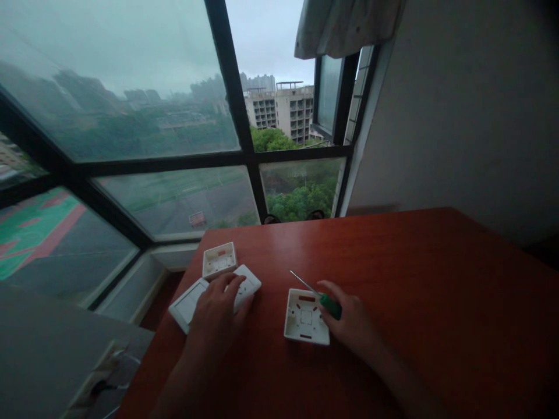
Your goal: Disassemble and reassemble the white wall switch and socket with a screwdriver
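My left hand (220, 305) is closed on a white socket faceplate (248, 285), thumb at its near side and fingers over its top. Under and beside that hand lies a second white plate, a rectangular frame (187, 304), at the table's left edge. Just behind them stands an open white wall box (219, 260). In my right hand (349, 317) is a screwdriver with a green handle (331, 306), its metal shaft pointing up and left. Another white wall box (305, 317), open side up, sits on the table beside my right hand, partly under the screwdriver.
The reddish-brown wooden table (414, 273) reaches to the window and the right wall. Black window frames (174, 164) run behind it, with one pane open at the right. A wall socket with a plugged-in cord (102, 384) is at lower left.
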Tool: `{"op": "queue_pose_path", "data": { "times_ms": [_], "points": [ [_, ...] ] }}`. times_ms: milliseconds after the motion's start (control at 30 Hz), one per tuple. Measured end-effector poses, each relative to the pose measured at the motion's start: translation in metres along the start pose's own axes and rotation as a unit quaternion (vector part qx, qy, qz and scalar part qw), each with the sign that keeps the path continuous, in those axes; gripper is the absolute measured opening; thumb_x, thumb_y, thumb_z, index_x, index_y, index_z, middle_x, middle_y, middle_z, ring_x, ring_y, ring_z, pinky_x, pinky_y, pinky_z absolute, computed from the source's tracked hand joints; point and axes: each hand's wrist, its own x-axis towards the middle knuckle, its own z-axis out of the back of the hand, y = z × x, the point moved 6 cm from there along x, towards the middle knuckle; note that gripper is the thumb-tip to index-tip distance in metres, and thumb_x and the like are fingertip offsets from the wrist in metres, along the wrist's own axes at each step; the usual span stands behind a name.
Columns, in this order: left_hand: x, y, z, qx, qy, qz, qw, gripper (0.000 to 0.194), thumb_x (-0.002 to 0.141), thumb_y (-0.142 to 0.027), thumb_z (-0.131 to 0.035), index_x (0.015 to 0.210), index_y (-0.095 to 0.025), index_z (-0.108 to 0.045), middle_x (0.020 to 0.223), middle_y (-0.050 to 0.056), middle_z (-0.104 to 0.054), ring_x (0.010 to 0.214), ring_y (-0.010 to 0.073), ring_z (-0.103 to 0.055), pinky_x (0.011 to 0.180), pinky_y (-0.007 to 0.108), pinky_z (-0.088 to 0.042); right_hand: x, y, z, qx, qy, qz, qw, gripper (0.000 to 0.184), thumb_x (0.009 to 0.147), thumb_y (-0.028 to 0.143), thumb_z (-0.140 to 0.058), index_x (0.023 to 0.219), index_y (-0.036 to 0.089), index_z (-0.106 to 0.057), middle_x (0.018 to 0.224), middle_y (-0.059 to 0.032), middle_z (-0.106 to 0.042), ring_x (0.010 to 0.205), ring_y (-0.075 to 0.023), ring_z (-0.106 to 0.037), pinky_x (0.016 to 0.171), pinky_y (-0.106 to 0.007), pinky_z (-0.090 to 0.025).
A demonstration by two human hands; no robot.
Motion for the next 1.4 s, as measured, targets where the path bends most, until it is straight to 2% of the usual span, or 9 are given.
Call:
{"op": "queue_pose_path", "data": {
  "times_ms": [133,267,600,733,867,1033,1200,1267,1400],
  "points": [
    [0.008,0.014,-0.005,0.048,0.052,0.01,0.997,0.054,0.085,-0.038,-0.058,0.132,-0.013,-0.049,0.137,0.017,-0.051,0.122,0.0342,-0.051,0.1,0.048,-0.042,0.014,-0.006,0.007,-0.054,-0.006,0.003,0.999,0.055,0.074,0.022,-0.062,0.129,0.024,-0.06,0.093,-0.0097,-0.075,0.082,-0.0269,-0.068,0.075,-0.038,-0.048],
    [0.012,0.012,-0.013,0.067,0.116,0.011,0.991,0.066,0.08,-0.038,-0.064,0.137,-0.011,-0.043,0.141,0.02,-0.048,0.122,0.0349,-0.052,0.1,0.046,-0.042,0.031,-0.011,0.019,-0.093,0.005,0.032,0.995,0.046,0.073,0.02,-0.061,0.118,0.025,-0.067,0.1,-0.0102,-0.074,0.089,-0.0285,-0.068,0.081,-0.04,-0.047],
    [0.021,0.012,-0.019,0.08,0.139,0.013,0.987,0.068,0.079,-0.038,-0.065,0.137,-0.012,-0.043,0.139,0.02,-0.049,0.124,0.0353,-0.05,0.102,0.045,-0.04,0.05,-0.009,0.028,-0.123,0.023,0.077,0.989,0.032,0.076,0.021,-0.061,0.105,0.026,-0.072,0.099,-0.009,-0.075,0.091,-0.0281,-0.068,0.082,-0.039,-0.046],
    [0.017,-0.004,-0.024,0.066,0.14,-0.004,0.988,0.069,0.079,-0.04,-0.063,0.138,-0.011,-0.041,0.132,0.02,-0.052,0.116,0.0336,-0.055,0.097,0.043,-0.043,0.055,-0.005,0.03,-0.127,0.025,0.084,0.988,0.027,0.077,0.021,-0.061,0.102,0.026,-0.072,0.097,-0.0077,-0.075,0.089,-0.0267,-0.068,0.079,-0.036,-0.046],
    [0.007,-0.037,-0.031,0.031,0.145,-0.034,0.988,0.069,0.079,-0.044,-0.062,0.138,-0.015,-0.042,0.127,0.016,-0.054,0.112,0.0307,-0.055,0.095,0.041,-0.043,0.054,0.004,0.037,-0.128,0.016,0.079,0.989,0.02,0.081,0.025,-0.058,0.096,0.026,-0.071,0.09,-0.0067,-0.075,0.083,-0.0256,-0.068,0.075,-0.035,-0.046],
    [-0.007,-0.064,-0.037,0.012,0.161,-0.026,0.987,0.075,0.077,-0.048,-0.064,0.142,-0.019,-0.039,0.14,0.017,-0.046,0.122,0.0343,-0.047,0.1,0.047,-0.039,0.011,0.013,0.058,-0.104,0.019,0.051,0.993,0.04,0.086,0.032,-0.051,0.126,0.023,-0.054,0.11,-0.0095,-0.071,0.094,-0.0256,-0.068,0.079,-0.036,-0.05],
    [-0.021,-0.067,-0.036,-0.015,0.172,-0.021,0.985,0.081,0.076,-0.048,-0.064,0.146,-0.022,-0.033,0.148,0.015,-0.038,0.127,0.036,-0.043,0.104,0.051,-0.035,-0.063,0.002,0.064,-0.065,0.101,0.031,0.992,0.045,0.09,0.035,-0.049,0.134,0.033,-0.053,0.135,-0.0045,-0.06,0.12,-0.0262,-0.058,0.099,-0.037,-0.047],
    [-0.025,-0.065,-0.037,-0.037,0.171,-0.018,0.984,0.078,0.077,-0.045,-0.063,0.145,-0.022,-0.033,0.147,0.014,-0.039,0.127,0.0339,-0.044,0.105,0.048,-0.036,-0.086,-0.006,0.06,-0.085,0.122,0.045,0.988,0.046,0.088,0.035,-0.051,0.134,0.033,-0.056,0.134,-0.0039,-0.06,0.119,-0.0274,-0.059,0.098,-0.036,-0.05],
    [-0.029,-0.067,-0.039,-0.065,0.151,-0.02,0.986,0.073,0.076,-0.038,-0.063,0.143,-0.022,-0.037,0.143,0.013,-0.043,0.126,0.0309,-0.045,0.107,0.044,-0.036,-0.111,-0.019,0.049,-0.118,0.1,0.056,0.986,0.045,0.085,0.032,-0.053,0.129,0.036,-0.061,0.127,-0.0026,-0.065,0.113,-0.0292,-0.063,0.095,-0.038,-0.053]
  ]
}}
